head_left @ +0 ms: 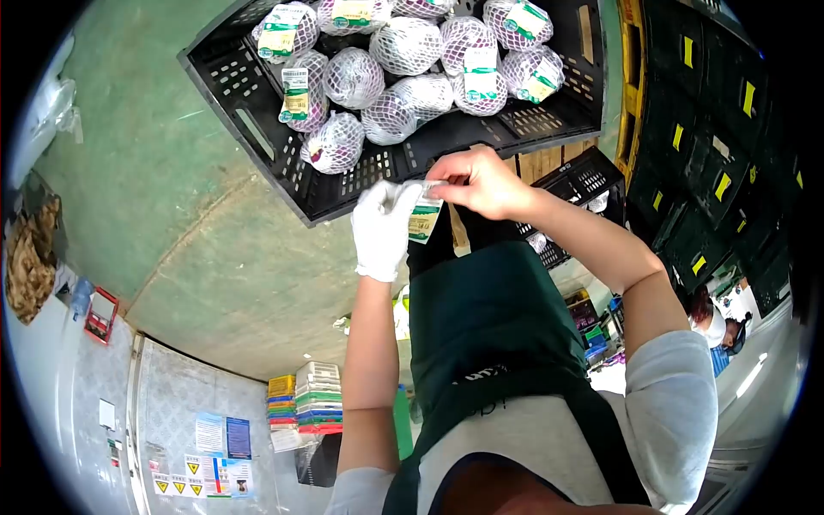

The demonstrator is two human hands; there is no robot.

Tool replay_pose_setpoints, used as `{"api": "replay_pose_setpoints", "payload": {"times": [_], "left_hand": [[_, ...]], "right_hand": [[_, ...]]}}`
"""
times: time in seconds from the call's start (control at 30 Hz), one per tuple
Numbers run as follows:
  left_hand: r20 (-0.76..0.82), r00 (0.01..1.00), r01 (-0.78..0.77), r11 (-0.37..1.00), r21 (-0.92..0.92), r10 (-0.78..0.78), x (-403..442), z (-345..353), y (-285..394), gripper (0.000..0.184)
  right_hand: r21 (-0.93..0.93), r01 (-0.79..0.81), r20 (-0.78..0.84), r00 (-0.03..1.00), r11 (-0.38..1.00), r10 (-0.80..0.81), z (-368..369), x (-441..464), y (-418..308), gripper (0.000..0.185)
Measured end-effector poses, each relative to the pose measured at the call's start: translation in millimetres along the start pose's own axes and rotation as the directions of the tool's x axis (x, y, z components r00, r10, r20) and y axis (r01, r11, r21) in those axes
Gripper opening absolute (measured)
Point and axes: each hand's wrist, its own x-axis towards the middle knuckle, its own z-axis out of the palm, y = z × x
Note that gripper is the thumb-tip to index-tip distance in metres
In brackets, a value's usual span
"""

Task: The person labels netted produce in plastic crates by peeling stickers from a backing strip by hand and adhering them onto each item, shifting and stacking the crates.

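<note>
A green-and-white printed label [424,221] hangs between my two hands, below the near edge of a black plastic crate [506,133]. My left hand [380,225], in a white glove, pinches its left side near the top. The bare fingers of my right hand [481,182] are closed on its upper right corner. Inside the crate lie several round purple produce pieces [354,79] in white netting. Some carry similar labels, such as the one on the netted piece at the left [295,94]; others show none from here.
Another black crate [592,176] stands lower at the right, partly hidden by my arm. Dark stacked crates [687,129] with yellow tags rise beyond a yellow frame [631,77]. Colourful stacked crates [318,395] stand behind me. Another person [717,330] is at the far right.
</note>
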Motion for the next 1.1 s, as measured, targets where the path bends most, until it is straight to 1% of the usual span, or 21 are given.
{"api": "replay_pose_setpoints", "payload": {"times": [0.03,0.07,0.13,0.2,0.27,0.33,0.4,0.43,0.47,0.53,0.6,0.67,0.7,0.73,0.77,0.87,0.93,0.97,1.03,1.07,1.1], "left_hand": [[-0.155,0.958,-0.262,0.957,-0.121,0.243,2.9,2.6,4.9,0.034],[-0.218,0.951,-0.287,0.885,-0.367,0.218,6.6,5.0,20.4,0.051],[-0.183,0.972,-0.212,0.898,-0.386,0.15,14.7,1.6,27.8,0.061],[-0.138,0.987,-0.125,0.945,-0.304,0.087,14.9,-1.0,20.1,0.031],[0.015,0.988,0.141,0.842,-0.521,-0.156,3.2,-4.2,2.9,0.018],[-0.089,0.996,-0.024,0.898,-0.439,-0.017,-0.3,-0.7,-32.8,0.015],[-0.21,0.955,-0.251,0.948,-0.196,0.209,-7.2,-5.2,-43.9,0.012],[-0.111,0.98,-0.182,0.965,-0.188,0.164,-9.3,-12.7,-43.4,0.012],[-0.087,0.99,-0.133,0.944,-0.302,0.112,-6.5,-12.4,-42.7,0.013],[-0.015,1.0,-0.01,0.863,-0.506,0.003,-6.9,-10.7,-41.9,0.015],[-0.059,0.998,-0.066,0.787,-0.614,0.038,-3.8,-13.7,-29.2,0.021],[-0.087,0.996,-0.054,0.742,-0.669,-0.005,-5.1,-19.0,-27.7,0.022],[-0.14,0.99,-0.094,0.724,-0.683,-0.003,-2.6,-17.2,-34.3,0.021],[-0.113,0.994,-0.059,0.769,-0.636,-0.016,-2.6,-20.2,-40.3,0.021],[-0.082,0.996,-0.019,0.811,-0.584,-0.036,-5.2,-25.9,-46.9,0.022],[-0.114,0.99,0.012,0.875,-0.483,-0.077,-12.5,-29.9,-61.6,0.023],[-0.297,0.952,-0.175,0.932,-0.317,0.078,-11.8,-33.9,-63.3,0.025],[-0.415,0.874,-0.34,0.929,-0.146,0.255,-5.8,-39.1,-53.5,0.025],[-0.402,0.911,-0.301,0.809,-0.505,0.089,-8.2,-41.4,-16.0,0.02],[-0.301,0.952,-0.198,0.851,-0.487,0.049,-7.7,-41.7,-19.4,0.017],[-0.417,0.909,-0.253,0.83,-0.497,0.027,-3.3,-34.4,-27.6,0.015]], "right_hand": [[-0.206,0.113,0.027,0.994,0.972,-0.11,1.9,0.8,-7.5,0.015],[-0.303,0.258,0.055,0.966,0.917,-0.254,3.3,6.8,-9.4,0.015],[-0.525,0.409,-0.194,0.796,0.746,-0.573,-6.6,43.0,5.6,0.015],[-0.49,0.193,-0.585,0.65,0.85,-0.484,-32.4,100.9,27.8,0.02],[-0.701,0.099,-0.527,0.596,0.707,-0.606,-62.7,150.9,58.2,0.029],[-0.719,-0.241,-0.511,0.819,0.651,-0.261,-67.7,159.2,58.7,0.064],[-0.765,-0.189,-0.537,0.715,0.616,-0.448,-51.5,144.2,32.7,0.057],[-0.829,-0.126,-0.466,0.695,0.545,-0.548,-50.3,143.3,28.4,0.056],[-0.881,-0.068,-0.388,0.668,0.468,-0.635,-48.9,143.1,27.5,0.055],[-0.872,-0.103,-0.346,0.821,0.479,-0.454,-50.6,152.2,50.4,0.054],[-0.957,-0.129,-0.28,0.64,0.259,-0.715,-49.5,161.2,65.0,0.037],[-0.834,-0.05,-0.348,0.821,0.549,-0.453,-25.1,137.9,49.2,0.046],[-0.471,0.074,-0.267,0.938,0.879,-0.222,-9.1,115.5,25.9,0.048],[-0.033,-0.033,-0.047,0.998,0.999,0.032,3.3,101.7,32.5,0.044],[0.176,-0.053,0.18,0.983,0.983,0.021,15.4,77.5,5.5,0.036],[0.078,-0.084,0.075,0.994,0.993,0.078,41.6,47.2,-14.5,0.016],[-0.113,0.083,-0.093,0.991,0.99,-0.093,56.6,41.7,-22.3,0.011],[-0.337,0.313,-0.05,0.936,0.888,-0.349,61.5,41.0,-23.9,0.009],[-0.327,0.383,0.095,0.923,0.864,-0.373,78.7,43.1,-19.8,0.013],[-0.32,0.367,0.149,0.93,0.873,-0.336,87.1,43.3,-18.1,0.016],[-0.278,0.336,0.173,0.939,0.9,-0.297,89.7,48.9,-15.4,0.017]]}}
